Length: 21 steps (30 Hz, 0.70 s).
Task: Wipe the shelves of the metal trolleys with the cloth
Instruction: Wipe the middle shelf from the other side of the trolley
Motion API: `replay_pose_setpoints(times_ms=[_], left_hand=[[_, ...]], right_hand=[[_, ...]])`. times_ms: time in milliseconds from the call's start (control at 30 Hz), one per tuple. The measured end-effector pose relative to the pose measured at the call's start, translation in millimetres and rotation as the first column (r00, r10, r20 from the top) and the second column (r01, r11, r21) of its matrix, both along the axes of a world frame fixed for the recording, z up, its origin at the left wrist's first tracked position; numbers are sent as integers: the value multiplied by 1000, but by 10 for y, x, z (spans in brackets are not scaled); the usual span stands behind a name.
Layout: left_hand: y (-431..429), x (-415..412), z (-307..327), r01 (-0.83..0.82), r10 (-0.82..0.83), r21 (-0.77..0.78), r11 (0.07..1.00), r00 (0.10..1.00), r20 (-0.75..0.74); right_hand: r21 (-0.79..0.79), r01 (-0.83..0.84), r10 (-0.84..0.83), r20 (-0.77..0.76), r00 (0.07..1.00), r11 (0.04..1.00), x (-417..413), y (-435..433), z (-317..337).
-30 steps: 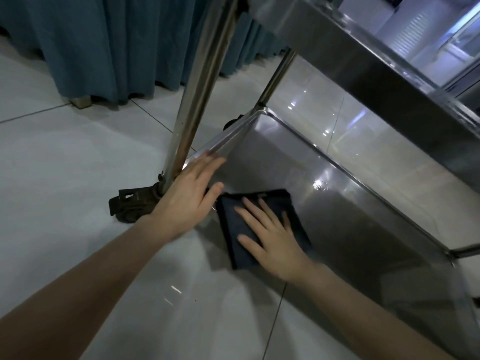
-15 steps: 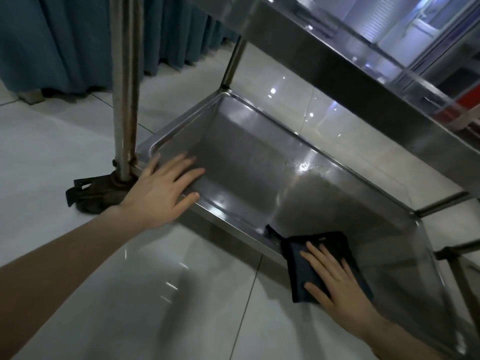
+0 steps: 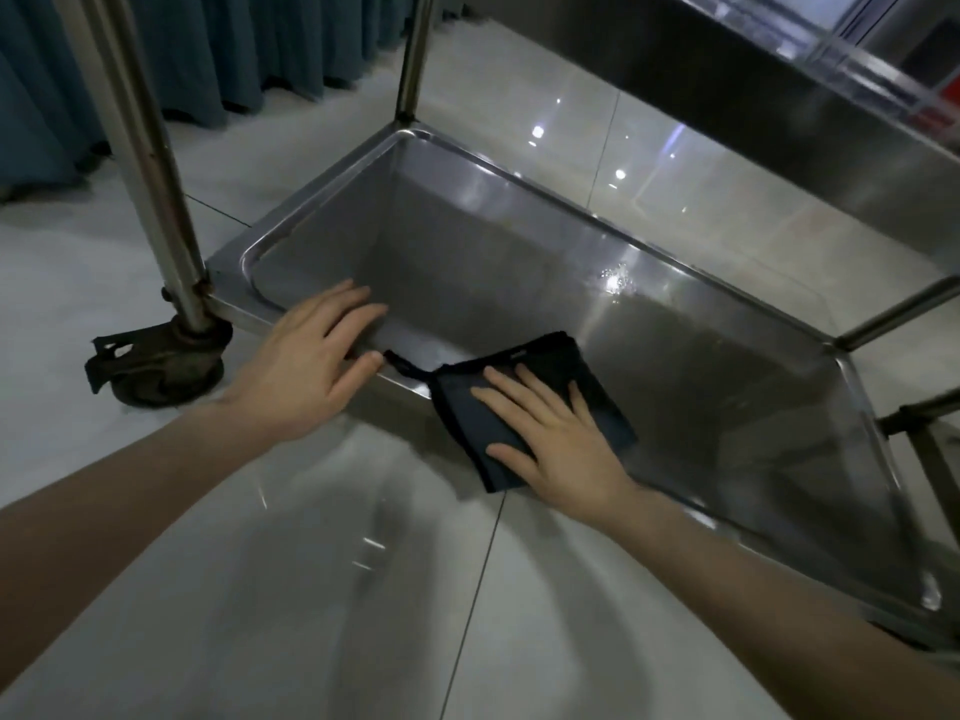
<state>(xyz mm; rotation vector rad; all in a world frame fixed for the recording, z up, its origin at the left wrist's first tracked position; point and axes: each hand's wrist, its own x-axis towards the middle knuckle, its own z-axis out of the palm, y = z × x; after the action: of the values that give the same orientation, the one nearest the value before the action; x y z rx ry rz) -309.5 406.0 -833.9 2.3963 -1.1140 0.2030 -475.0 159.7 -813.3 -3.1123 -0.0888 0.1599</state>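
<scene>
The bottom shelf (image 3: pixel 519 262) of a steel trolley lies low over the floor, a shallow tray with a raised rim. A dark folded cloth (image 3: pixel 582 376) lies over the shelf's near rim, part on the shelf and part hanging off. My right hand (image 3: pixel 550 433) presses flat on the cloth with fingers spread. My left hand (image 3: pixel 311 366) rests flat on the near rim by the left corner, fingers apart, holding nothing. A thin loop of the cloth (image 3: pixel 400 362) trails toward the left hand's thumb.
The trolley's near-left post (image 3: pixel 140 148) ends in a black caster wheel (image 3: pixel 156 368). The upper shelf (image 3: pixel 779 90) overhangs at top right. Blue curtains (image 3: pixel 234 49) hang at the back left. A second metal frame (image 3: pixel 930 449) stands at the right edge. Glossy floor tiles (image 3: pixel 311 589) lie in front.
My right hand has slid the cloth leftward along the near rim, back toward the left hand, after going right before. The left hand stays on the rim near the corner.
</scene>
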Motion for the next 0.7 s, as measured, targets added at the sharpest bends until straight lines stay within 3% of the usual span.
replay_pose_setpoints(times_ms=[100, 200, 400, 567, 700], left_hand=[[-17, -57, 9, 0, -2, 65, 998, 1000, 29], [-67, -182, 28, -2, 1, 103, 995, 1000, 14], [-95, -502, 257, 116, -104, 170, 979, 991, -80], [422, -655, 1250, 56, -25, 186, 981, 986, -166], [1063, -841, 2410, -76, 119, 211, 974, 973, -200]], right_hand=[[-17, 144, -144, -10, 990, 989, -718, -515, 41], [-30, 280, -276, 90, 957, 960, -1321, -775, 98], [105, 263, -269, 46, 962, 959, -1482, -612, 494], [340, 197, -199, -29, 980, 919, -894, 98, 1278], [485, 154, -131, -81, 988, 861, -422, 867, 2369]])
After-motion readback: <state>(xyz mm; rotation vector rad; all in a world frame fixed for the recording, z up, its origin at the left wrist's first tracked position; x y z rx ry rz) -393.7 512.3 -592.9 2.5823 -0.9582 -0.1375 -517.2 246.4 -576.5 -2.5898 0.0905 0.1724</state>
